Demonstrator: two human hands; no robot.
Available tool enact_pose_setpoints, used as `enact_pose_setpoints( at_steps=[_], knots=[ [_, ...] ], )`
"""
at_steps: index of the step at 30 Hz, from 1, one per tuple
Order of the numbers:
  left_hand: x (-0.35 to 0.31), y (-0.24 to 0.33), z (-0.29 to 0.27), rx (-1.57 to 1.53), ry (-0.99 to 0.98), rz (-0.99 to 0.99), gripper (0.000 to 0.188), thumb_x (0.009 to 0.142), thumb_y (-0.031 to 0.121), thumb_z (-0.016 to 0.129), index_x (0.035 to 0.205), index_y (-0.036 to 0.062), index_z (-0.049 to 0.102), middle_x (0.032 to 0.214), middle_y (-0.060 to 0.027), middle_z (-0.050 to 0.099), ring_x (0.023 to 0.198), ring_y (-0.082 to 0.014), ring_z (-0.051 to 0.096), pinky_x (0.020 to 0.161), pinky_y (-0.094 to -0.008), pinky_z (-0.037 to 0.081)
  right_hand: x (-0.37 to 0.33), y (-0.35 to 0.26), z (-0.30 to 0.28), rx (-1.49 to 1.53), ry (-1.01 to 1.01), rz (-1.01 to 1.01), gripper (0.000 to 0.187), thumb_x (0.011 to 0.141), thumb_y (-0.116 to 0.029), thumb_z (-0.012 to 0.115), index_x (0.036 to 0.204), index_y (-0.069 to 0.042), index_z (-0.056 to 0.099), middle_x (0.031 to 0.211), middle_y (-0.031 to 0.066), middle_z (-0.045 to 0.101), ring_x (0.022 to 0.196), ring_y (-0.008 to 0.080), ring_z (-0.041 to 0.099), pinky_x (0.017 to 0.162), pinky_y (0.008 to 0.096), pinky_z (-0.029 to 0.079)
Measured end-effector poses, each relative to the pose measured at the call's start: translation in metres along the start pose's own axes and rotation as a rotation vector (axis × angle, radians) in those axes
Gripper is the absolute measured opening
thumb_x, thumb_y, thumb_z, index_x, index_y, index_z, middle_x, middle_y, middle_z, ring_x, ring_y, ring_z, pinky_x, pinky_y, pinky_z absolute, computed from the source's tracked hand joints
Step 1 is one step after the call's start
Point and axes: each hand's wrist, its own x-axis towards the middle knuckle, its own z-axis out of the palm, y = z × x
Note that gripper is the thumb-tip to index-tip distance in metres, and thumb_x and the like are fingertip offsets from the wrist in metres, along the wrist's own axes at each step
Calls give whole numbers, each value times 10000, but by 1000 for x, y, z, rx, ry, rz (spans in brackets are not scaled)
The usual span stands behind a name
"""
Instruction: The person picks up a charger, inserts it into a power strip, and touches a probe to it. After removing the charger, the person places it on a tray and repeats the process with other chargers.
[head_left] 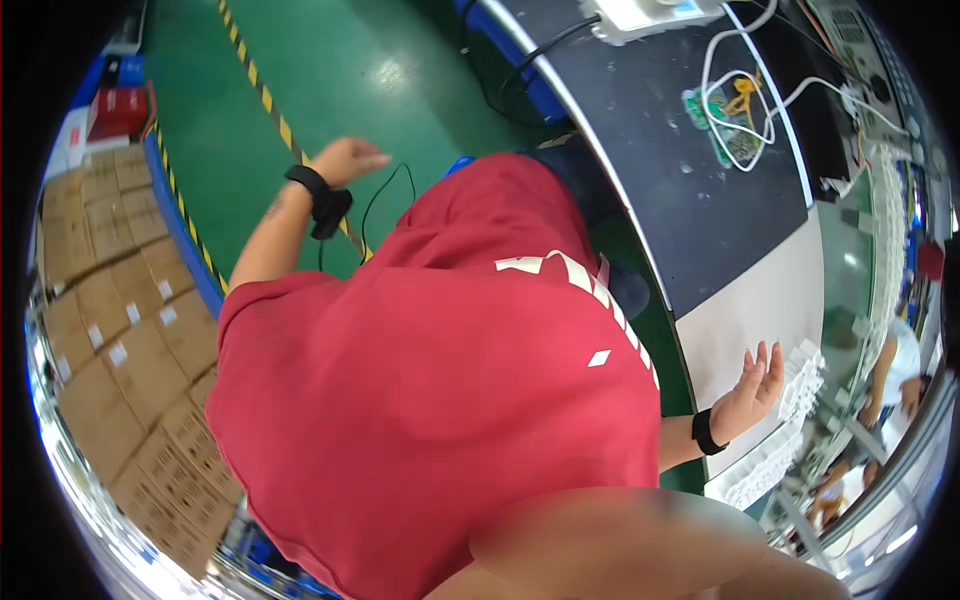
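Out over the green floor, my left hand (348, 161) hangs in the air with its fingers stretched and holds nothing. A black wristband (325, 200) with a dark bulky piece is around that wrist, and a thin black cord (365, 215) loops beside it. My right hand (747, 397) is raised at the bench edge, fingers apart and empty, with another black band (705, 432) at the wrist. It is nearest to white moulded trays (765, 470) on the pale bench section (745, 310). Farther along, a green circuit board (735, 140) lies on the dark mat under a looped white cable (712, 60).
A white power strip (655, 15) with a black lead sits at the bench's far end. Instruments (850, 30) stand at the far right. Cardboard boxes (110, 260) are stacked on my left behind yellow-black floor tape (262, 95). Other people (895, 375) are across the bench at right.
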Motion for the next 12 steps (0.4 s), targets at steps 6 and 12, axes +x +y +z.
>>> enact_pose_setpoints(
  at_steps=[6,12],
  knots=[
    [53,-84,135,-107,-134,-107,759,804,633,422,1144,-37,528,1143,-219,547,1100,-315,501,927,-385,375,0,8,-13,175,-40,-119,326,895,-75,441,1204,24,414,1287,165,415,1135,319,459,906,399,407],
    [159,-68,161,-291,-460,-379,891,775,729,286,1219,-24,462,1257,-222,454,1163,-355,435,978,-426,307,-9,8,-35,275,38,-113,353,890,-98,458,1209,43,404,1282,168,419,1118,312,471,892,384,415]
  ],
)
